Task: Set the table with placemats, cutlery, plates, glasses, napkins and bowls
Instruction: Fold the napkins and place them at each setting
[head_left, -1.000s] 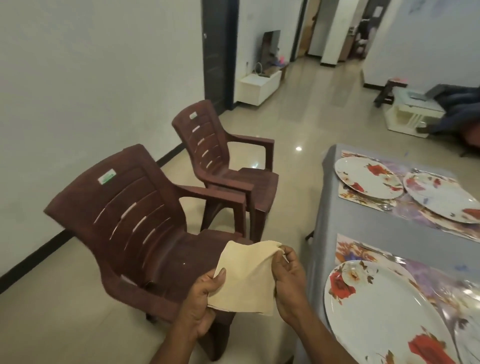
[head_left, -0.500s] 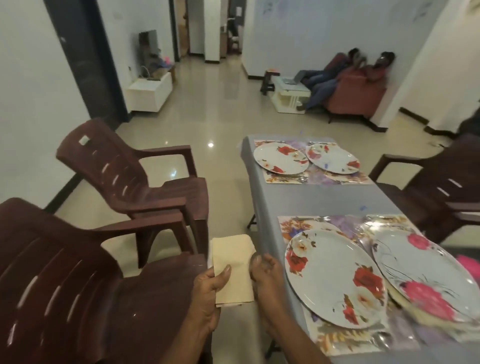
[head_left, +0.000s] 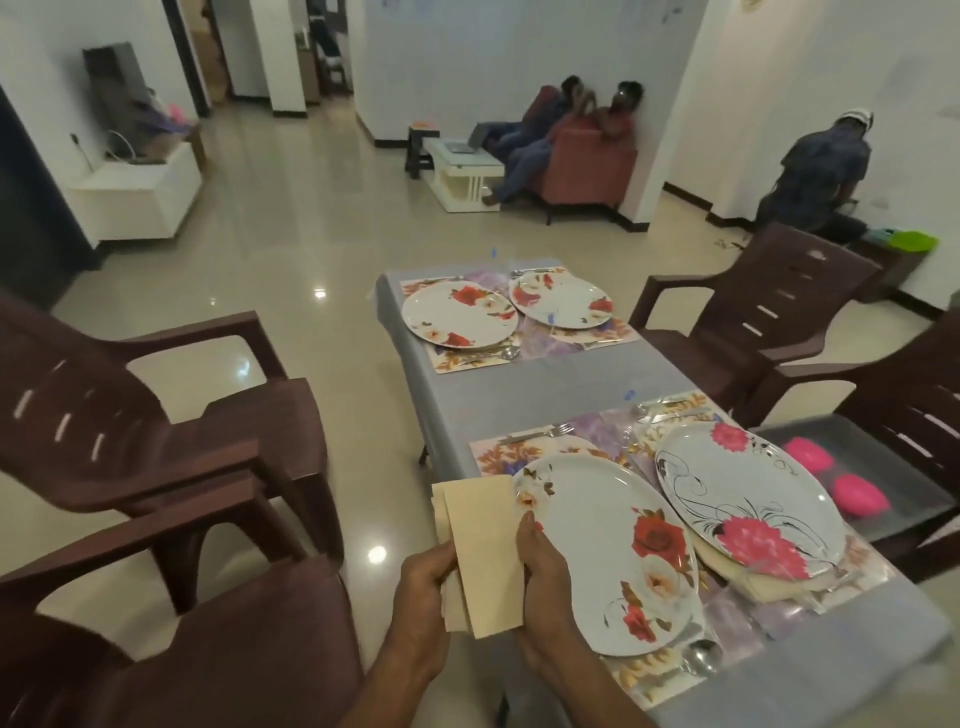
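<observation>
while pinched by both hands, left (head_left: 427, 577) and right (head_left: 540, 558), a folded cream napkin (head_left: 480, 551) beside the red-flowered plate (head_left: 605, 558).

Both hands, left (head_left: 423, 587) and right (head_left: 540, 577), hold folded beige napkin (head_left: 485, 551) at counter (head_left: 519, 395) edge, just beside red-rose plate (head_left: 608, 551); four plates set.
</observation>
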